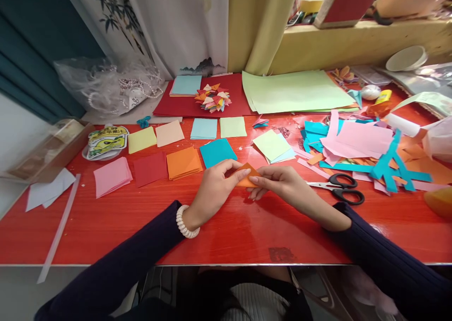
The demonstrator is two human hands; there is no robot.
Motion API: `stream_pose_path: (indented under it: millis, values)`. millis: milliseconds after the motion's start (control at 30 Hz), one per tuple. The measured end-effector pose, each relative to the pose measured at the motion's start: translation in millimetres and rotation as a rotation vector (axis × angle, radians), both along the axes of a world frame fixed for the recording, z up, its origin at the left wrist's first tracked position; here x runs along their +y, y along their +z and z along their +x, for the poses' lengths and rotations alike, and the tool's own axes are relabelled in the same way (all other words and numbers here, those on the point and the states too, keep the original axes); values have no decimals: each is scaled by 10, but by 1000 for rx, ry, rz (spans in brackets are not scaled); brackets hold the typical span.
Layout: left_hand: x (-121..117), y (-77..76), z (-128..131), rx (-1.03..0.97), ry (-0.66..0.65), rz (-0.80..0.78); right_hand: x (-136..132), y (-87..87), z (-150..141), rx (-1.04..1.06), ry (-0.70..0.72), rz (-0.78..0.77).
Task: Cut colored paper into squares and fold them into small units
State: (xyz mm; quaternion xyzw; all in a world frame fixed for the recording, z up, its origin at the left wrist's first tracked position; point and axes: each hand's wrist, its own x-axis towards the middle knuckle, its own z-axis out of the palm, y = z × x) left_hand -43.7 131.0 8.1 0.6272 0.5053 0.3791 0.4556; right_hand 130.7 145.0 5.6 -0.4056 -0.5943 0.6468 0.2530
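A small folded piece of orange paper (pixel 248 174) is pinched between my two hands, above the red table. My left hand (pixel 221 182) grips its left side with thumb and fingers. On the right, my right hand (pixel 278 180) has its fingertips closed on the other edge. Just beyond my left hand lies a stack of teal paper squares (pixel 218 152), with orange squares (pixel 184 163) to its left. Black-handled scissors (pixel 339 187) rest beside my right wrist. Behind, a multicoloured folded-paper ring (pixel 213 98) sits on a dark red sheet (pixel 169 105).
Pink (pixel 112 176), red (pixel 150 169) and yellow paper squares (pixel 142 140) lie to the left. Pale green squares (pixel 271 145) are near the middle. Paper scraps (pixel 360 144) pile up on the right. Large light green sheets (pixel 293 91) lie at the back. A ruler-like strip (pixel 60 227) overhangs the front edge.
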Motion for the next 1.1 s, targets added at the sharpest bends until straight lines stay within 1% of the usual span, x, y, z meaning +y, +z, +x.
stream_pose_path:
  millis: [167,300,367,567,633,700,733,767,833,867,900,933,1000,1033,1067,1100]
  values:
    - [23,22,-17,12,-3,-29,2,-12,14,-12,-2,19]
    - [82,47,-84,158,-116,-75,29,-34,36,-14,-13,23]
    - [100,34,-113,197,-160,-123,43,-41,36,-16,-19,27]
    - [104,-27,-112,63,-205,-311,43,-51,19,-45,-1,27]
    - [109,-16,-102,53,-227,-336,44,-57,26,-45,5,28]
    - [115,15,-100,104,-247,-301,50,-64,36,-46,9,28]
    - [116,34,-103,156,-232,-238,54,-68,41,-52,12,27]
    - [114,53,-112,223,-188,-136,56,-72,44,-61,15,23]
    - [99,77,-145,373,-68,166,61,-81,44,-90,25,9]
    - [86,76,-171,444,-53,337,62,-87,41,-107,34,0]
    - [71,62,-201,510,-94,501,63,-93,37,-125,46,-5]
    - [55,36,-234,573,-190,651,65,-99,32,-142,58,-7]
    - [24,-48,-296,673,-459,890,69,-107,23,-176,84,9]
    - [12,-96,-320,708,-547,971,70,-108,20,-196,95,25]
    - [3,-142,-337,729,-597,1026,71,-107,18,-217,103,43]
    - [-3,-181,-347,738,-615,1053,72,-103,17,-237,106,62]
